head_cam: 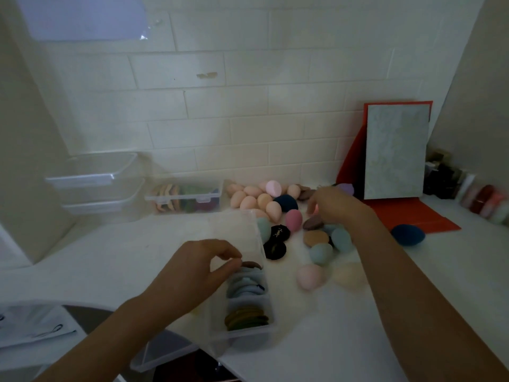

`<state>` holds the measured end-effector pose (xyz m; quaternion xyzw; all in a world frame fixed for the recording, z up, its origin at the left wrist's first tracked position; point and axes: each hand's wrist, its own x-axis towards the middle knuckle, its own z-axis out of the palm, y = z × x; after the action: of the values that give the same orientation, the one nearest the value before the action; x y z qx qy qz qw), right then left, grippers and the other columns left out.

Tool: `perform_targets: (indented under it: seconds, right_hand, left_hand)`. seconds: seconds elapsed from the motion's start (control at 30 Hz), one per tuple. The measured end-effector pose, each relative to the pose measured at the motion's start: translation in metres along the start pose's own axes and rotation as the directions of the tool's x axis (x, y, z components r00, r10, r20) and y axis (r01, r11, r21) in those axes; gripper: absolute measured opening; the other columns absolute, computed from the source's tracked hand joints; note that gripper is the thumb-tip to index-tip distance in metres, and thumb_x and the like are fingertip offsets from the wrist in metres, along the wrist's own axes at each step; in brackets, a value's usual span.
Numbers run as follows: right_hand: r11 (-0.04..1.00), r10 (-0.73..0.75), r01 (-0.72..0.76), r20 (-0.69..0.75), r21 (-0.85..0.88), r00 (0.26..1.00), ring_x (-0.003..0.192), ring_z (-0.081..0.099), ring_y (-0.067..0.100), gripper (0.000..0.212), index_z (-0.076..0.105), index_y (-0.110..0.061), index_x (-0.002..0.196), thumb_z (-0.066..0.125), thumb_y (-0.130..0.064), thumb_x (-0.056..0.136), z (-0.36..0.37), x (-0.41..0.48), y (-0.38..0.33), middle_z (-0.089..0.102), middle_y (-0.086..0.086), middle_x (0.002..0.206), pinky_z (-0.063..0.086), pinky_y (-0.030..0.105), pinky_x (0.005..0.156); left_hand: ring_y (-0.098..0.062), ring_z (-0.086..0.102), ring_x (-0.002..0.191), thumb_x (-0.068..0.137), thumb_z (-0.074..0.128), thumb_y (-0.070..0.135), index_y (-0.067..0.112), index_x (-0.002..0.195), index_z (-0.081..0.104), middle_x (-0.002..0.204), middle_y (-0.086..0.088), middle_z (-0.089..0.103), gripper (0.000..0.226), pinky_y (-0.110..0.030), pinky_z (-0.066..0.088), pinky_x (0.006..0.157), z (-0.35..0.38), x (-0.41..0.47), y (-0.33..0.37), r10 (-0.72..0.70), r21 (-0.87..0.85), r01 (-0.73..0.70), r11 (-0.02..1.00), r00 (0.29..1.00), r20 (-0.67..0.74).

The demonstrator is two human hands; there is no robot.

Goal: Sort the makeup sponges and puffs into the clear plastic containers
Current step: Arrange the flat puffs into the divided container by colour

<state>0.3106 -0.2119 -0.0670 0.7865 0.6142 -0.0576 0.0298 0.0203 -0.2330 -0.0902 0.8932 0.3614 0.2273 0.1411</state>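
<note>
Here, a flat brown puff (251, 264) sits pinched edgewise between thumb and fingers of the left hand (190, 274), over the divided clear container (248, 336) just under that hand; soft, light and squashy by the look, it should need only a gentle rim grip; the right hand (330, 201) curls among loose sponges (248, 202) beyond, its hold unclear.

- A white matte countertop (358, 312) runs to the back wall.
- Pale brick-pattern wall tiles (248, 106).
- A red-orange folded card stand (413, 213) sits at the right, with a grey-green mottled rectangular panel (395, 150) leaning upright in it.
- A blurred row of small dark and reddish cosmetic bottles (468, 188) stands along the right wall.
</note>
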Motion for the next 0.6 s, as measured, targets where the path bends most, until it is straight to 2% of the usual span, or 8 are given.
perform_targets:
  seconds: [0.07,0.13,0.23,0.33,0.4,0.47,0.53,0.6]
  right_hand:
    - [0.995,0.039,-0.038,-0.008,0.096,0.999,0.093,0.059,0.02,0.026,0.066,-0.004,0.11,0.059,-0.015,0.088,0.019,0.012,0.018,0.063,0.008,0.103,0.048,0.031,0.085]
    - [0.992,0.039,-0.033,-0.045,0.119,0.998,0.091,0.061,0.02,0.021,0.07,-0.007,0.105,0.061,-0.011,0.086,0.028,0.017,0.026,0.067,0.008,0.102,0.049,0.03,0.084]
    - [0.994,0.014,-0.005,-0.088,0.106,0.996,0.089,0.064,0.022,0.02,0.075,-0.012,0.099,0.065,-0.018,0.083,0.028,0.022,0.03,0.071,0.007,0.099,0.049,0.028,0.075]
    - [0.968,0.042,0.003,-0.176,0.251,0.983,0.08,0.063,0.018,0.023,0.075,-0.013,0.094,0.064,-0.03,0.083,0.01,0.014,0.026,0.071,0.002,0.087,0.045,0.025,0.064]
    - [0.89,0.036,0.083,-0.25,0.448,0.968,0.074,0.063,0.013,0.018,0.075,-0.016,0.097,0.066,-0.025,0.083,-0.004,0.004,0.019,0.071,0.0,0.081,0.045,0.021,0.065]
    - [0.752,-0.096,0.254,-0.281,0.608,0.955,0.086,0.068,0.009,0.027,0.072,-0.019,0.106,0.071,-0.013,0.08,-0.021,-0.016,0.005,0.074,-0.002,0.092,0.051,0.02,0.079]
    - [0.648,-0.242,0.37,-0.281,0.665,0.929,0.092,0.068,0.003,0.032,0.07,-0.022,0.111,0.074,-0.018,0.079,-0.035,-0.037,-0.011,0.074,-0.005,0.099,0.051,0.015,0.084]
    - [0.583,-0.358,0.462,-0.3,0.668,0.884,0.088,0.068,0.005,0.023,0.072,-0.021,0.107,0.068,-0.02,0.084,-0.043,-0.05,-0.027,0.074,-0.006,0.098,0.052,0.012,0.076]
  left_hand:
    - [0.009,0.053,0.087,0.087,0.059,0.04,0.033,0.096,0.067,0.094,0.025,0.059,0.015,-0.004,0.036,0.075,0.003,0.007,-0.004,0.001,-0.022,-0.003,1.0,0.998,-0.067]
    - [0.013,0.049,0.086,0.087,0.059,0.041,0.034,0.096,0.065,0.092,0.029,0.053,0.013,-0.005,0.035,0.075,0.01,0.013,-0.008,-0.008,-0.025,0.006,1.0,0.999,-0.053]
    - [0.008,0.05,0.086,0.088,0.056,0.038,0.036,0.093,0.065,0.086,0.032,0.052,0.011,-0.011,0.033,0.082,0.021,0.02,-0.014,-0.03,-0.035,0.031,0.999,0.999,0.021]
    - [0.001,0.05,0.087,0.09,0.053,0.037,0.036,0.09,0.066,0.082,0.033,0.054,0.013,-0.021,0.031,0.086,0.026,0.023,-0.019,-0.051,-0.054,0.054,0.997,0.998,0.044]
    - [0.002,0.049,0.088,0.091,0.052,0.036,0.038,0.088,0.065,0.082,0.033,0.053,0.013,-0.019,0.03,0.084,0.027,0.022,-0.02,-0.047,-0.065,0.049,0.997,0.998,0.035]
    - [0.006,0.048,0.087,0.091,0.051,0.034,0.04,0.087,0.062,0.081,0.034,0.052,0.013,-0.011,0.028,0.081,0.027,0.022,-0.019,-0.031,-0.072,0.033,0.997,0.999,0.022]
    - [0.008,0.046,0.088,0.092,0.051,0.033,0.04,0.089,0.06,0.082,0.036,0.049,0.012,-0.01,0.029,0.08,0.027,0.021,-0.018,-0.034,-0.085,0.035,0.996,0.999,0.022]
    - [0.006,0.047,0.093,0.091,0.053,0.033,0.042,0.094,0.057,0.09,0.033,0.051,0.01,-0.015,0.033,0.083,0.028,0.019,-0.018,-0.052,-0.113,0.053,0.992,0.999,0.011]
